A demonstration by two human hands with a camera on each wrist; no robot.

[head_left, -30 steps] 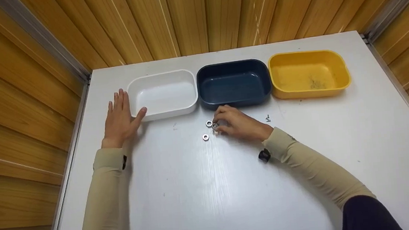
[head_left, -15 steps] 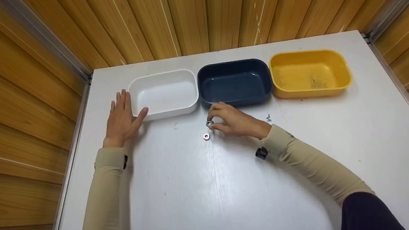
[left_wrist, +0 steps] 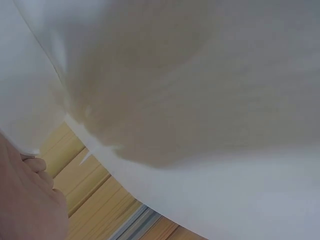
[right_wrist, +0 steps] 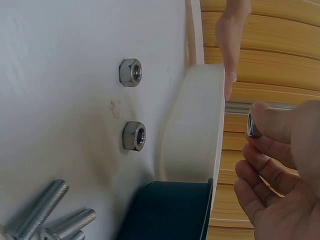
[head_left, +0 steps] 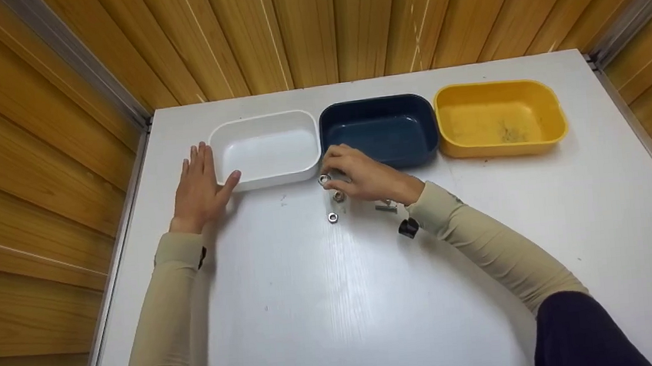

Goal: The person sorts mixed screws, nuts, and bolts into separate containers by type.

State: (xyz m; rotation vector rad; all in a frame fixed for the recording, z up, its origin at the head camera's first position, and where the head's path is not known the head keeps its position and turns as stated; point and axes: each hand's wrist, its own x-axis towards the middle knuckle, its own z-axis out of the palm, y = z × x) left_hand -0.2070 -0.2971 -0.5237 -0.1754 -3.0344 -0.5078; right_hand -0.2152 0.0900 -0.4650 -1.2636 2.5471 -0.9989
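Note:
My right hand [head_left: 363, 174] pinches a metal hex nut [head_left: 324, 180] between thumb and fingertips, in front of where the white and dark blue bins meet. In the right wrist view, that nut [right_wrist: 253, 126] is clear of the table and level with the bin rims. Two more nuts, one [right_wrist: 134, 136] nearer the bins and one [right_wrist: 131, 72] farther off, lie on the table. Bolts [head_left: 386, 207] lie under my right wrist, partly hidden. My left hand [head_left: 196, 188], fingers straight, rests against the left end of the white bin [head_left: 270, 182].
The dark blue bin [head_left: 412, 160] stands in the middle of the row, with the yellow bin [head_left: 503, 148] on its right. Small dark bits lie on the yellow bin's floor. Wood-look panels [head_left: 307, 31] wall the white table [head_left: 289, 304] at back and sides.
My right hand has picked a nut off the table and moved it up and left towards the bins. The bolts under my wrist have come into view. My left hand stays at the white bin.

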